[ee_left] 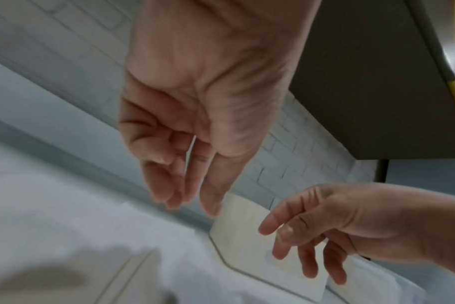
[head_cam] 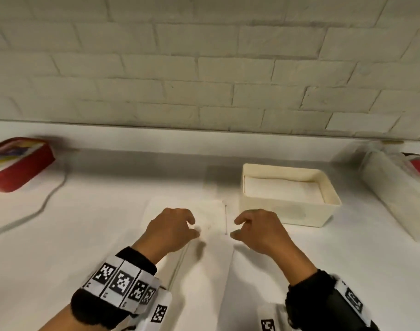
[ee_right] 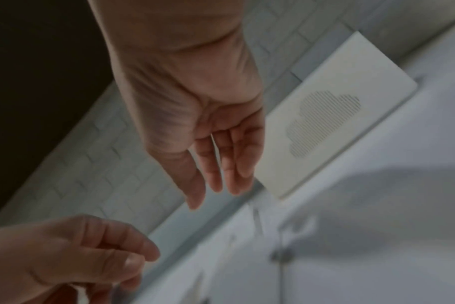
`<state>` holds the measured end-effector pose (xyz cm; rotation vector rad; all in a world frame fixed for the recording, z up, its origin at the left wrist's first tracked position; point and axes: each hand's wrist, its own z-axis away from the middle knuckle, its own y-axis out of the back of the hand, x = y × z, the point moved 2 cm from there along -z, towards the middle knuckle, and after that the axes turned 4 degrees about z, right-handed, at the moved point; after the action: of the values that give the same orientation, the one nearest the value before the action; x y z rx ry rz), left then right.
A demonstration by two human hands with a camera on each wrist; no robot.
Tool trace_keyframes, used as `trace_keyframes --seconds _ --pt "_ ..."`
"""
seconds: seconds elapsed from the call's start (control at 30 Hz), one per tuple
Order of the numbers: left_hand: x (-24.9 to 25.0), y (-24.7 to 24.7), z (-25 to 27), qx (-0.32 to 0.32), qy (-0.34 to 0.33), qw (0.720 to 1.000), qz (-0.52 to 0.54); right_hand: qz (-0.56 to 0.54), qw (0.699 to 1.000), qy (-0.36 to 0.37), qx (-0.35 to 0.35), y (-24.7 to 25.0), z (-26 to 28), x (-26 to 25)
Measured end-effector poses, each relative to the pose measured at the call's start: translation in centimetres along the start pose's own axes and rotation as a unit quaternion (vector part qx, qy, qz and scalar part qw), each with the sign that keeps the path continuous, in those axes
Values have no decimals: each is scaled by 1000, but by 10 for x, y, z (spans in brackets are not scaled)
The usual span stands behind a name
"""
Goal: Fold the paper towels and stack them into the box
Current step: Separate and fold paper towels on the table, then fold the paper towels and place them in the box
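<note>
A white paper towel (head_cam: 205, 271) lies flat on the white counter in front of me, hard to tell from the surface. Both hands hover just over its far end, a palm's width apart. My left hand (head_cam: 173, 228) has loosely curled, relaxed fingers (ee_left: 210, 197) and holds nothing. The fingers (ee_right: 216, 164) of my right hand (head_cam: 254, 228) hang relaxed too, also with nothing in them. Just right of my right hand stands the cream box (head_cam: 287, 211), and folded white towels (head_cam: 283, 189) lie inside it. The box's side (ee_right: 325, 123) shows in the right wrist view.
A red tin (head_cam: 15, 163) sits at the far left of the counter, with a pale cable (head_cam: 39, 209) curving forward from it. A clear-wrapped pack (head_cam: 395, 187) lies at the far right. A white brick wall (head_cam: 204, 68) closes the back.
</note>
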<state>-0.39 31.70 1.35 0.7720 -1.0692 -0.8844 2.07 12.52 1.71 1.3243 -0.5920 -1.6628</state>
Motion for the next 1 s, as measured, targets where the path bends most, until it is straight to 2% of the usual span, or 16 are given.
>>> trace_keyframes --seconds 0.07,0.13,0.2,0.4,0.53,0.77,0.87,1.0 --pt "-13 -16 6 -14 23 1000 -2 -21 998 -31 -52 -22 -1 0" --pt "-22 -29 10 -18 44 999 13 2 994 -55 -99 -39 -1 -1" --pt "-26 -40 11 -11 65 997 36 13 991 -72 -113 -50 -2 -2" --pt "-29 -62 9 10 87 992 92 -72 987 -123 -68 -63 -6 -3" --pt "-32 -65 5 25 82 983 160 -92 985 -135 -58 -66 -8 0" --pt "-41 -66 4 28 77 975 207 -151 985 -82 -17 -54 -3 5" --pt "-45 -64 1 40 87 971 218 -126 991 -42 -12 -42 3 7" --pt "-43 -63 -6 60 83 979 175 -164 985 -53 26 -26 6 20"
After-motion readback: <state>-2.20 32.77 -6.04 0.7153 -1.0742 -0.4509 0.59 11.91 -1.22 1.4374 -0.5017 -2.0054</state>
